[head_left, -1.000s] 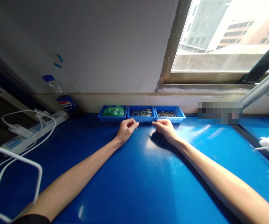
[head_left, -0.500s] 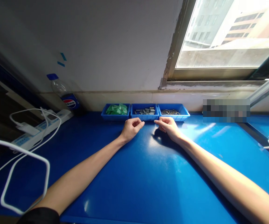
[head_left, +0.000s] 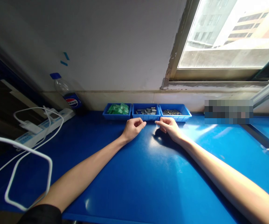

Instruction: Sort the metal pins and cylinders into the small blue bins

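Three small blue bins stand side by side at the back of the blue table. The left bin (head_left: 117, 117) holds green plastic packets (head_left: 119, 109). In the middle bin (head_left: 146, 117) lie short grey metal pieces (head_left: 147, 111), and the right bin (head_left: 178, 118) holds thin, dark, screw-like metal pieces (head_left: 171, 112). My left hand (head_left: 133, 128) is closed just in front of the middle bin, thumb against curled fingers. My right hand (head_left: 169, 127) is closed in a pinch before the right bin, pointing left. A gap separates the hands, and nothing shows at either set of fingertips.
A cola bottle (head_left: 70, 98) with a blue cap stands at the back left. Beside it lies a white power strip (head_left: 35, 133) with plugs. A white cable (head_left: 50, 168) loops in front of my left forearm. A window (head_left: 223, 46) is at upper right, above a blurred-out patch (head_left: 229, 111).
The whole view has shifted slightly, so the scene sits a little further right. My hands keep the same closed pose in front of the bins.
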